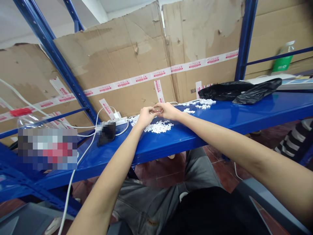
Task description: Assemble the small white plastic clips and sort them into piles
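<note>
Above a blue metal shelf top (176, 139), my left hand (146, 117) and my right hand (168, 111) meet at the fingertips. The fingers of both are curled in a pinch around something small and pale that is too small to make out. Just below them lies a pile of small white plastic pieces (158, 127). More white pieces (204, 103) are spread in loose groups to the right of my right hand, and some lie left of my left hand.
A crumpled black plastic bag (254, 91) lies on the right. At left are a white power strip (121, 121), cables, a dark pixelated object and a red-capped container (21, 112). Cardboard (122, 55) stands behind. A green-labelled bottle (283, 60) is far right; blue posts frame the shelf.
</note>
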Demonstrator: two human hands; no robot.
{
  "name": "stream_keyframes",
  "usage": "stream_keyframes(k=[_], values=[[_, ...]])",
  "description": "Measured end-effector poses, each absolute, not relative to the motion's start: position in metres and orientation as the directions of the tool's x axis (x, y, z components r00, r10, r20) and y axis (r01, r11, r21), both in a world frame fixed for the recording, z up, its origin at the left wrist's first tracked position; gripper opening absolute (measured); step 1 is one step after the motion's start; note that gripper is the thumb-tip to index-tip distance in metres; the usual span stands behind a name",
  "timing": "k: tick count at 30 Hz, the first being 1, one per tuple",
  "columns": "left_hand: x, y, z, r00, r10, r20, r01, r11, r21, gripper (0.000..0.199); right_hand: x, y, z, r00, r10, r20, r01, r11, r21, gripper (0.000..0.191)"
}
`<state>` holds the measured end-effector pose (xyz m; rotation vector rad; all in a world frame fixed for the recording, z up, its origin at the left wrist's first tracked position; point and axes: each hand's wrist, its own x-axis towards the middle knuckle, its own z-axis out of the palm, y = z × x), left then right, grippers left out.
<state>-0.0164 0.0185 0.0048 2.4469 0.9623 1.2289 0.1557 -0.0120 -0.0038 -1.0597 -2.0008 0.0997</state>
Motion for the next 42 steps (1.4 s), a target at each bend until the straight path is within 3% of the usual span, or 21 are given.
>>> stream_keyframes(k=[12, 19, 24, 28, 35, 39, 42], values=[[-0.015, 0.011, 0.003, 0.555, 0.613, 0.563, 0.477, -0.788, 0.389, 0.021, 0.158, -0.016, -0.001, -0.159, 0.758, 0.632, 0.691, 0.543, -0.478, 0.049], [-0.017, 0.019, 0.0, 0.562, 0.524, 0.64, 0.498, -0.832, 0.243, 0.028, 0.155, -0.018, -0.002, -0.141, 0.81, 0.569, 0.503, 0.554, -0.663, 0.028], [-0.018, 0.019, 0.0, 0.562, 0.543, 0.624, 0.499, -0.824, 0.268, 0.019, 0.157, -0.013, -0.003, -0.212, 0.86, 0.464, 0.359, 0.511, -0.781, 0.012], [-0.018, 0.019, 0.002, 0.514, 0.57, 0.641, 0.501, -0.806, 0.315, 0.012, 0.16, -0.014, -0.003, -0.275, 0.832, 0.482, 0.377, 0.554, -0.742, 0.023], [-0.022, 0.019, 0.003, 0.482, 0.597, 0.641, 0.621, -0.749, 0.231, 0.013, 0.168, -0.026, 0.008, -0.262, 0.857, 0.443, 0.703, 0.484, -0.521, 0.028], [-0.024, 0.016, 0.004, 0.483, 0.641, 0.597, 0.681, -0.704, 0.204, 0.016, 0.177, -0.024, 0.014, -0.316, 0.919, 0.238, 0.723, 0.395, -0.567, 0.018], [-0.024, 0.017, 0.004, 0.487, 0.655, 0.578, 0.685, -0.697, 0.212, 0.017, 0.182, -0.025, 0.017, -0.363, 0.921, 0.143, 0.693, 0.37, -0.619, 0.025]])
